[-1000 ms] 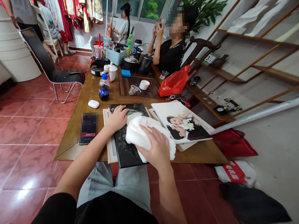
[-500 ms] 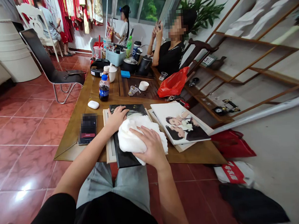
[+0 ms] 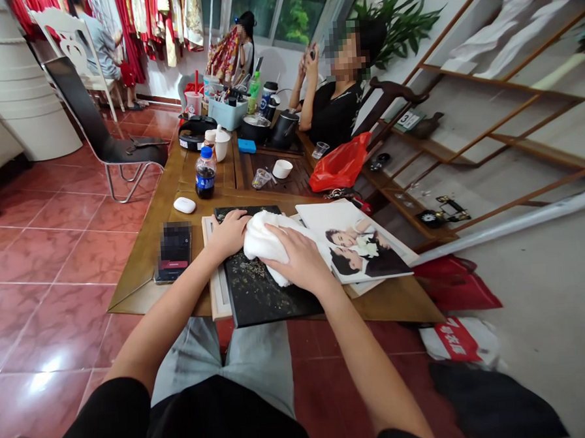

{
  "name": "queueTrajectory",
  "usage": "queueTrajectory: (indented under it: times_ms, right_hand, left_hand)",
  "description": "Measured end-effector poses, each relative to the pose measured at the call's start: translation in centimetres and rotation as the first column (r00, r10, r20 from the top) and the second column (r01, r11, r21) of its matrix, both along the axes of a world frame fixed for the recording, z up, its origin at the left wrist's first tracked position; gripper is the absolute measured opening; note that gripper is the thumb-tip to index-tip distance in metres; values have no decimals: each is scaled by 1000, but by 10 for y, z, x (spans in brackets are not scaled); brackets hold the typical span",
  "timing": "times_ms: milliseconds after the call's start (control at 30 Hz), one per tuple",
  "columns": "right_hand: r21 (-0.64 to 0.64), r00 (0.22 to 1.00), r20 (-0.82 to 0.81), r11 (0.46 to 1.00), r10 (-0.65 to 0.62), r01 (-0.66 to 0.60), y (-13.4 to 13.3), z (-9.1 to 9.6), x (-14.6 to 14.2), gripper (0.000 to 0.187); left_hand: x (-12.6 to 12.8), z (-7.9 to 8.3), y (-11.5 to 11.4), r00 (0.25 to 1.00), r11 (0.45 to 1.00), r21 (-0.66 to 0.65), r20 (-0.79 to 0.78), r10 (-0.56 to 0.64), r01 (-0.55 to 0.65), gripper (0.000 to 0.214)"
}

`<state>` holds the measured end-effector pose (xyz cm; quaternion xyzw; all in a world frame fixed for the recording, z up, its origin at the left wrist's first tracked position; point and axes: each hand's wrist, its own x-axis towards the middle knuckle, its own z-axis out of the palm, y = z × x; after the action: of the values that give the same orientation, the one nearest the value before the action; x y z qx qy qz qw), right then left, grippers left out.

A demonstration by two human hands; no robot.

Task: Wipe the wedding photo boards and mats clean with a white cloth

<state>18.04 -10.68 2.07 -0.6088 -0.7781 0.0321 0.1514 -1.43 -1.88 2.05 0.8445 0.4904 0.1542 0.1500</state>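
A dark photo panel with pale speckles lies on the table in front of me, over a light wooden frame. My right hand grips a bunched white towel and presses it on the panel's upper part. On the panel's upper left rests my left hand, its fingers stretched out and their tips close to the towel. The towel and both hands hide part of the panel's picture. A white photo panel of a couple lies just right of the towel, on top of another frame.
On the wooden table, a phone, a white earbud case and a cola bottle stand to the left. Further back are a white cup and a red plastic bag. A person in black sits at the far right side.
My right hand has moved the towel up and to the right, uncovering the speckled lower part of the dark panel. My left hand has stayed nearly in place.
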Motion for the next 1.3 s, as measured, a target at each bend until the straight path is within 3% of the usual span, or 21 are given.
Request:
queueTrajectory:
  times_ms: [200,367,600,733,900,1133,1300]
  right_hand:
    - [-57,997,-41,996,65,-67,45,6,12,74]
    - [-60,998,-43,997,47,-50,73,3,15,78]
    - [-95,998,-33,994,56,-59,80,0,16,72]
    - [-131,996,-14,987,93,-94,60,7,18,70]
    - [-128,993,16,985,117,-114,16,9,21,73]
    - [1,991,39,992,129,-129,-57,-8,23,81]
    - [91,997,13,993,75,-76,-95,-20,20,82]
  left_hand:
    - [1,-1,2,1000,1000,-21,13,11,-10,42]
    - [2,-5,3,998,999,2,40,39,-39,39]
    - [3,-6,3,997,998,-4,57,56,-56,39]
    - [3,-7,4,998,999,-3,24,53,-53,41]
    - [3,-9,3,998,998,23,30,62,-63,43]
    - [5,-8,0,997,997,64,64,44,-48,43]
    - [5,-8,0,997,997,61,63,41,-45,42]
